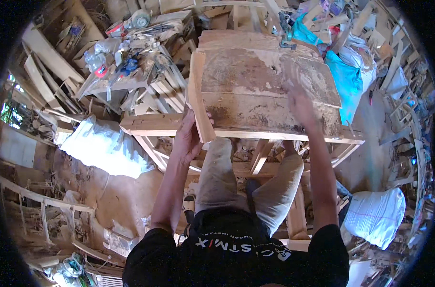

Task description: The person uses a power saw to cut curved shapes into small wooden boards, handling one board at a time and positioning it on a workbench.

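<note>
A wide, worn wooden board [255, 79] with pale patches lies on a wooden frame [150, 125] in front of me. My left hand [188, 136] grips the board's left edge strip near its front corner. Blurred with motion, my right hand [301, 107] lies flat on the board's top surface near the right front. A metal clamp [286, 36] sits at the board's far edge. My legs in light trousers show below the frame.
A cluttered bench [121, 67] with bottles, tools and wood scraps stands at the back left. White filled sacks lie at left [102, 146] and lower right [377, 215]. A blue bag [344, 79] sits right of the board. Timber offcuts are piled all around.
</note>
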Action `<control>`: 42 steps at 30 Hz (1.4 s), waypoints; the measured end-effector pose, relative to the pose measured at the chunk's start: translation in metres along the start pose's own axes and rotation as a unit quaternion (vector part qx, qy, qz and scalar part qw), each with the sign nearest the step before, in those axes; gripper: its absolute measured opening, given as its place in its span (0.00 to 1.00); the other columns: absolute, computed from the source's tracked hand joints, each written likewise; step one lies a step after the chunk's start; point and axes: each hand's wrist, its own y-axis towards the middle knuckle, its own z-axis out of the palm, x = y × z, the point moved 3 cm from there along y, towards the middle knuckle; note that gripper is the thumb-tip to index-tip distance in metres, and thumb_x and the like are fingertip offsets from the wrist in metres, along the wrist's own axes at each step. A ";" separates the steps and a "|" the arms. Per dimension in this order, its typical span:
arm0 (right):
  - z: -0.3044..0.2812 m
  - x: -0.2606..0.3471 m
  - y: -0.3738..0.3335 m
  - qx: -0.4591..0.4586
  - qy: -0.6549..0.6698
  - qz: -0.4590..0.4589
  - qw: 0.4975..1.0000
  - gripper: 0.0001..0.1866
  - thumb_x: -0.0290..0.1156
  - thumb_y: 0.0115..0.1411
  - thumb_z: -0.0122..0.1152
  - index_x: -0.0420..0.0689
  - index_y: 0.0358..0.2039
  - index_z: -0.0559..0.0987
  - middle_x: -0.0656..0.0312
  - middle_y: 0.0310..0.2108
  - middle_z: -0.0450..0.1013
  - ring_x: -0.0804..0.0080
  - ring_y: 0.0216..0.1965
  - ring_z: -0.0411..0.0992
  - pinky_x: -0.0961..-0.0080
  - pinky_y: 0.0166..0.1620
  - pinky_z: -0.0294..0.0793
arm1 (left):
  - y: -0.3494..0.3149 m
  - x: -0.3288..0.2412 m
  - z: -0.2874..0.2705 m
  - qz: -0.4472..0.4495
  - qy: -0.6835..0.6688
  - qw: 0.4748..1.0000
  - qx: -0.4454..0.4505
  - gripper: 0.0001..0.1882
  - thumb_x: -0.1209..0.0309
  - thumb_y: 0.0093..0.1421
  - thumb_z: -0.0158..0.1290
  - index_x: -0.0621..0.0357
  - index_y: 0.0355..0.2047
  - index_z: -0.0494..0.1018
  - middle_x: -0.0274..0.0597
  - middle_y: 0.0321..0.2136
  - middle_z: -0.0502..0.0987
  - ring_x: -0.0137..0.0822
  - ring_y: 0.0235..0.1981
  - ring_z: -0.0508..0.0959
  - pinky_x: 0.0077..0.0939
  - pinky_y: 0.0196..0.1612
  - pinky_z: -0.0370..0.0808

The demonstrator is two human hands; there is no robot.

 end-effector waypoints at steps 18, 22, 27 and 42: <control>-0.033 0.115 -0.369 -0.283 0.454 0.570 0.624 0.16 0.34 0.69 0.63 0.40 0.53 0.76 0.64 0.39 0.80 0.75 0.38 0.77 0.72 0.40 0.79 | 0.018 0.061 0.026 0.280 0.693 0.658 0.097 0.14 0.69 0.72 0.51 0.68 0.49 0.78 0.51 0.47 0.81 0.43 0.50 0.79 0.36 0.57 0.75; 0.001 0.034 -0.556 -0.203 0.113 0.790 0.567 0.19 0.46 0.63 0.68 0.40 0.41 0.81 0.53 0.30 0.80 0.61 0.34 0.80 0.64 0.39 0.81 | 0.084 -0.042 -0.034 0.368 0.821 0.437 0.005 0.24 0.59 0.74 0.51 0.69 0.57 0.74 0.59 0.55 0.77 0.53 0.55 0.77 0.44 0.59 0.73; -0.094 -0.087 -0.649 -0.056 -0.042 0.809 0.584 0.41 0.51 0.61 0.65 0.44 0.67 0.59 0.37 0.52 0.75 0.38 0.52 0.76 0.47 0.48 0.79 | 0.118 -0.061 -0.080 0.118 0.793 0.592 -0.085 0.28 0.55 0.75 0.48 0.68 0.63 0.69 0.60 0.60 0.73 0.50 0.60 0.75 0.44 0.64 0.69; -0.124 0.034 -0.736 -0.120 -0.141 0.859 0.477 0.33 0.47 0.60 0.67 0.43 0.60 0.71 0.46 0.56 0.72 0.44 0.58 0.71 0.51 0.61 0.70 | 0.073 -0.010 -0.015 0.171 0.822 0.539 -0.056 0.28 0.56 0.74 0.47 0.67 0.65 0.67 0.59 0.60 0.73 0.50 0.60 0.74 0.43 0.64 0.69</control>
